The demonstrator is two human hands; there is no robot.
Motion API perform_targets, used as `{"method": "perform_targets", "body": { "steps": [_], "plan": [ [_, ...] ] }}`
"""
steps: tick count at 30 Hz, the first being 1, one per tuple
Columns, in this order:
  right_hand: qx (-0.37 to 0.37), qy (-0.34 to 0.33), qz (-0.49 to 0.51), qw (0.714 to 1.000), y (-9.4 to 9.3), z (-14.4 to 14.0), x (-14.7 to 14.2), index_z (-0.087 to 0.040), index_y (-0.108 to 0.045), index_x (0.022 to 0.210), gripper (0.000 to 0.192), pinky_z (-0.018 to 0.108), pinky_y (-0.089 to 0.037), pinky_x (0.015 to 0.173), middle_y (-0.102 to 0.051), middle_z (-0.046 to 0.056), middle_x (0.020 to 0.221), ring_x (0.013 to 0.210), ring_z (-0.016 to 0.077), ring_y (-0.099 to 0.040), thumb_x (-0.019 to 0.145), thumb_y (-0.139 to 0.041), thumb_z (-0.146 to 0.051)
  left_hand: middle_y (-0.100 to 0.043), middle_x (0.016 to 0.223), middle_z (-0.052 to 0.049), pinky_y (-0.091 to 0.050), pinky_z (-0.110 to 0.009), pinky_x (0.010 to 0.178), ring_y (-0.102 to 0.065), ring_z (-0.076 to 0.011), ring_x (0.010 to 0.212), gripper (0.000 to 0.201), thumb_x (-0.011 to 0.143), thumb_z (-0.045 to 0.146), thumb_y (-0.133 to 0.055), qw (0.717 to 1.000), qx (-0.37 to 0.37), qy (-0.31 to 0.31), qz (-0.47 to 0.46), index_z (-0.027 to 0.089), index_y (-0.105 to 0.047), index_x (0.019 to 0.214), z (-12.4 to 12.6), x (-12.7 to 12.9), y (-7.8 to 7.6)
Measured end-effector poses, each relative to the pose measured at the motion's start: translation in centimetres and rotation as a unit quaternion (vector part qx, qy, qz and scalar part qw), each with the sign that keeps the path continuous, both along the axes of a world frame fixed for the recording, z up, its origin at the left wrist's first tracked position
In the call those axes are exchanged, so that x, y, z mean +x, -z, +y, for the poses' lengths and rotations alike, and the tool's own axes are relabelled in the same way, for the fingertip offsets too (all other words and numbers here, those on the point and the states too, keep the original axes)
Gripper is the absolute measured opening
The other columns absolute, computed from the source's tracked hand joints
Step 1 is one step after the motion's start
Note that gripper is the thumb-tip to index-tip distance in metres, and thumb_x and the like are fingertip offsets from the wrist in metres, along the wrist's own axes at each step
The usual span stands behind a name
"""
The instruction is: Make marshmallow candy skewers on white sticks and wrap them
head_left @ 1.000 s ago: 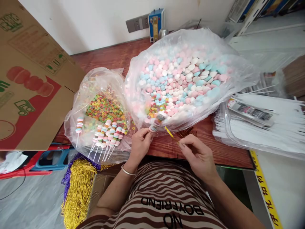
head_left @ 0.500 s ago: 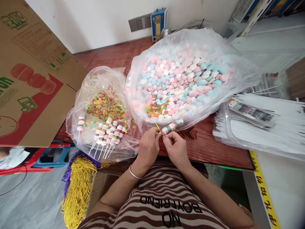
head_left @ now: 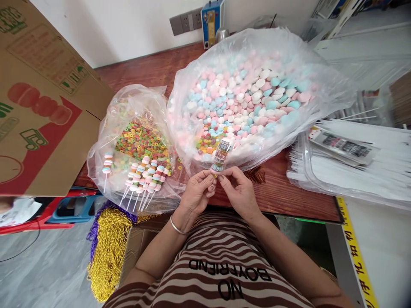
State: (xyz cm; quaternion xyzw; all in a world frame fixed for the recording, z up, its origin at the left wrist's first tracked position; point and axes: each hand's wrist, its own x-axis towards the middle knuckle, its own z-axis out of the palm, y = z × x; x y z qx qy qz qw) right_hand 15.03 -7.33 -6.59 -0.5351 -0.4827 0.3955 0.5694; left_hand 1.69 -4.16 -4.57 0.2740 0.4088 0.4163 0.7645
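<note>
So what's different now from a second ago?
The right hand moved in to meet the left hand at the base of the wrapped candy stick, which both now pinch upright; the yellow tie is no longer visible. Both candy bags stayed put.

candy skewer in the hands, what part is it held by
Both the left hand and right hand pinch the wrapped candy skewer at its bottom end.

— What did your fingers [head_left: 210,179] pinch?
— A candy skewer [head_left: 221,156] in glossy plastic wrap.
— Beyond your fingertips?
— You had crinkly clear plastic bags [head_left: 257,47], matt candies, polished wood table [head_left: 272,188].
</note>
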Motion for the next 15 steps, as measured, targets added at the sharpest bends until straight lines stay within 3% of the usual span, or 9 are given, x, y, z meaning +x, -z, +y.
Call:
{"method": "perform_targets", "body": {
  "steps": [3, 5, 8, 9, 10, 12, 14, 15],
  "plan": [
    [-0.017, -0.051, 0.067, 0.996, -0.5, 0.0, 0.5, -0.023, -0.067, 0.105, 0.020, 0.034, -0.054, 0.085, -0.073, 0.005, 0.101, 0.093, 0.0205, -0.068, 0.092, -0.066, -0.038, -0.052, 0.066, 0.004, -0.025, -0.014, 0.042, -0.038, -0.0015, 0.049, 0.039, 0.063, 0.036, -0.093, 1.000, 0.003, -0.002, -0.016, 0.014, -0.068, 0.083, -0.1, 0.2, 0.2],
    [-0.033, -0.070, 0.069, 0.995, -0.6, 0.0, 0.8, -0.022, -0.069, 0.106, 0.022, 0.034, -0.055, 0.086, -0.075, 0.005, 0.101, 0.094, 0.0209, -0.068, 0.093, -0.066, -0.039, -0.053, 0.067, 0.004, -0.025, -0.015, 0.042, -0.039, -0.0017, 0.049, 0.037, 0.069, 0.039, -0.090, 1.000, 0.024, 0.001, 0.005, 0.014, -0.068, 0.085, -0.4, 0.3, 0.6],
    [-0.062, -0.065, 0.047, 0.995, -0.5, 0.1, 1.2, -0.020, -0.072, 0.095, 0.025, 0.035, -0.054, 0.086, -0.076, 0.004, 0.092, 0.090, 0.0215, -0.069, 0.092, -0.068, -0.044, -0.057, 0.070, 0.003, -0.033, -0.017, 0.044, -0.043, -0.0044, 0.049, 0.028, 0.086, 0.042, -0.075, 0.980, 0.151, 0.003, 0.129, 0.016, -0.067, 0.093, -0.7, 0.0, 1.3],
    [-0.069, -0.065, 0.046, 0.994, -0.4, 0.1, 1.2, -0.019, -0.072, 0.093, 0.027, 0.035, -0.054, 0.086, -0.076, 0.004, 0.090, 0.089, 0.0221, -0.069, 0.091, -0.069, -0.046, -0.061, 0.073, 0.001, -0.040, -0.019, 0.049, -0.050, -0.0066, 0.053, 0.023, 0.092, 0.039, -0.068, 0.952, 0.232, 0.005, 0.200, 0.017, -0.067, 0.097, -0.8, -0.1, 1.5],
    [-0.072, -0.065, 0.047, 0.994, -0.4, 0.2, 1.3, -0.019, -0.073, 0.093, 0.028, 0.036, -0.054, 0.087, -0.077, 0.004, 0.089, 0.090, 0.0229, -0.069, 0.090, -0.070, -0.047, -0.065, 0.078, -0.002, -0.047, -0.022, 0.056, -0.057, -0.0095, 0.061, 0.020, 0.097, 0.036, -0.062, 0.904, 0.323, 0.007, 0.278, 0.017, -0.067, 0.100, -0.8, -0.3, 1.7],
    [-0.069, -0.063, 0.042, 0.995, -0.3, 0.3, 1.4, -0.019, -0.073, 0.094, 0.029, 0.037, -0.054, 0.088, -0.077, 0.005, 0.090, 0.091, 0.0244, -0.070, 0.089, -0.070, -0.047, -0.072, 0.090, -0.007, -0.054, -0.027, 0.072, -0.067, -0.0152, 0.079, 0.019, 0.102, 0.028, -0.053, 0.767, 0.488, 0.013, 0.416, 0.017, -0.067, 0.109, -0.8, -0.7, 1.9],
    [-0.063, -0.051, 0.025, 0.996, -0.3, 0.3, 1.2, -0.019, -0.073, 0.092, 0.026, 0.038, -0.053, 0.089, -0.077, 0.005, 0.089, 0.090, 0.0247, -0.069, 0.089, -0.070, -0.044, -0.074, 0.095, -0.011, -0.055, -0.029, 0.078, -0.069, -0.0178, 0.087, 0.023, 0.103, 0.020, -0.048, 0.644, 0.581, 0.009, 0.497, 0.014, -0.065, 0.118, -0.8, -0.9, 2.1],
    [-0.060, -0.049, 0.021, 0.997, -0.3, 0.3, 1.1, -0.019, -0.072, 0.091, 0.024, 0.038, -0.053, 0.089, -0.076, 0.005, 0.088, 0.090, 0.0246, -0.069, 0.089, -0.070, -0.043, -0.074, 0.095, -0.011, -0.055, -0.029, 0.077, -0.070, -0.0179, 0.086, 0.026, 0.103, 0.017, -0.046, 0.608, 0.601, 0.002, 0.519, 0.013, -0.064, 0.121, -0.8, -0.9, 2.1]
  ]
}}
